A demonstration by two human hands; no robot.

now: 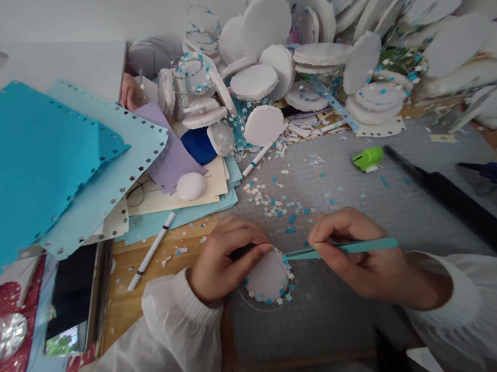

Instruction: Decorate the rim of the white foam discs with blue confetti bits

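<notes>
Tiny Flowers Around a White Disc

I see a person in white sleeves with both hands busy over a gray mat [344,303]. A small white disc [267,277] is between the hands, near the front of the table. Little blue and white flowers [279,299] run along its edge, from about 2 o'clock down to 8 o'clock.

The left hand [234,255] is at the disc's 10 o'clock. Its thumb and fingers pinch the disc's top edge. The right hand [359,250] is at 3 o'clock. It pinches the blue-green tweezers [368,246], and their tips point to 9 o'clock, right at the flowers on the disc's edge.

Now look around from the disc. Loose flowers [290,230] are sprinkled on the mat at 1 o'clock. A green punch [368,158] sits at 2 o'clock, just beside a long black tool [461,201]. A big heap of puffy white discs [264,124] is at 12 o'clock. A white pen [152,251] and bright blue paper [35,164] are at 10 o'clock. A phone [73,291] lies at 9 o'clock.
</notes>
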